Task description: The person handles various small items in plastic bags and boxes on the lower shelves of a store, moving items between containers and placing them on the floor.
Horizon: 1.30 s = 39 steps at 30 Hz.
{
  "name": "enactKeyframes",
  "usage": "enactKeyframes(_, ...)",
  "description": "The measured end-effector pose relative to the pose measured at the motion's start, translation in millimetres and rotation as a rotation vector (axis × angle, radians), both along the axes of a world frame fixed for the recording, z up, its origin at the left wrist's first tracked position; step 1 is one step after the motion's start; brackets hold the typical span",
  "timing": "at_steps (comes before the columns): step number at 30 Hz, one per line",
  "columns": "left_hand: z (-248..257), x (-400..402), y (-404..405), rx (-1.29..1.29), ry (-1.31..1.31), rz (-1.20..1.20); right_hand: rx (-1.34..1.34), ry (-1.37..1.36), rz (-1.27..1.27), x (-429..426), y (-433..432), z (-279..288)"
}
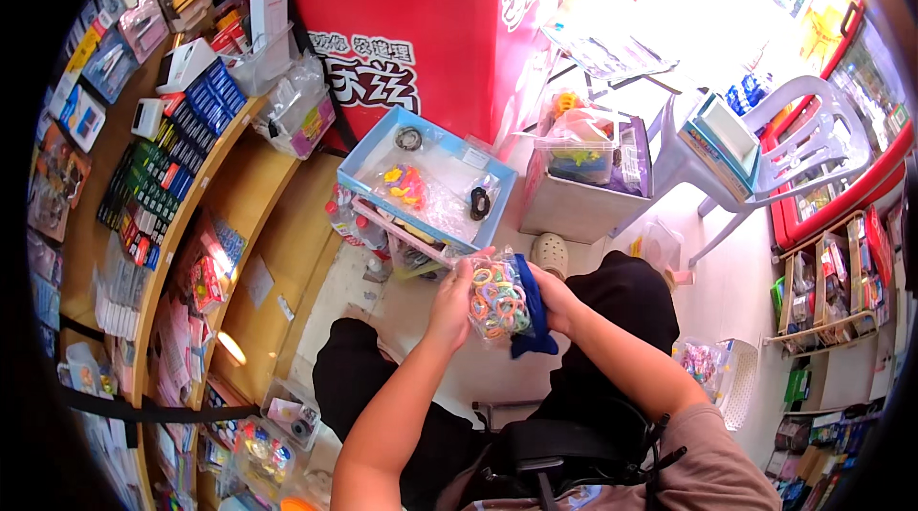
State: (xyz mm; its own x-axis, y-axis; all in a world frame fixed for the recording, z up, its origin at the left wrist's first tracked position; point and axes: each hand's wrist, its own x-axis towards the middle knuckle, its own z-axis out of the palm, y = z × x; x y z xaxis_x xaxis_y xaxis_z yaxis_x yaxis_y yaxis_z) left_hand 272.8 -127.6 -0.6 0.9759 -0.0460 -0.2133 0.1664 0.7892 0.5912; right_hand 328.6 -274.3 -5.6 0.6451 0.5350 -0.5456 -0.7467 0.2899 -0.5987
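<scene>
Between my two hands is a clear plastic bag of small pastel hair ties, held over my lap. My left hand grips its left side. On the other side, my right hand holds the bag together with a dark blue fabric piece, whose exact kind I cannot tell. Just beyond my hands stands a light blue box. Inside it lie a bag of yellow, pink and purple hair ties, a black hair-tie bundle and a dark coiled bundle.
Wooden shelves with packaged goods curve along the left. A white carton holding a filled plastic tub stands beyond the blue box. A plastic chair bears an open box at the right. Plastic bottles sit beside the blue box.
</scene>
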Motion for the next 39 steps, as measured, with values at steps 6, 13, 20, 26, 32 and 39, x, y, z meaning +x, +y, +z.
enactKeyframes(6,-36,4,1,0.089,0.146,0.141,-0.324,-1.08,0.027,-42,12,9)
enactKeyframes(13,-67,-5,-1,-0.59,-0.452,-0.376,-0.572,-1.64,-0.014,-57,31,44)
enactKeyframes(20,3,-11,-22,0.214,-0.097,-0.173,-0.771,-1.51,-0.238,-9,31,42)
enactKeyframes(26,-46,-5,-28,0.462,-0.196,-0.084,-0.795,-1.416,-0.125,-36,32,31)
enactKeyframes(32,-105,-6,12,-0.272,-0.257,-0.189,-0.473,-1.666,0.133,-65,22,49)
enactKeyframes(39,-55,14,40,-0.284,-0.234,-0.17,-0.434,-1.341,0.493,-72,-18,19)
